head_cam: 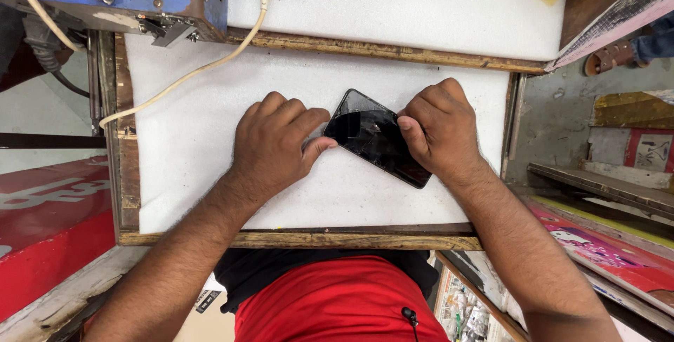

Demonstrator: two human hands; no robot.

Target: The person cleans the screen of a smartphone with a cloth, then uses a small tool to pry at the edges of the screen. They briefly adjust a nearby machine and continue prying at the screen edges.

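I see my left hand (274, 142) and right hand (439, 128) curled tight, pinching the cracked black phone (375, 138) from both sides on the white foam mat (196, 166)

One phone (375, 137) (cracked), two hands (274, 142)

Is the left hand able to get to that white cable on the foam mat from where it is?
Probably yes. The left hand rests at the cracked phone, and the white cable lies on the same foam mat just beyond it, with nothing between them.
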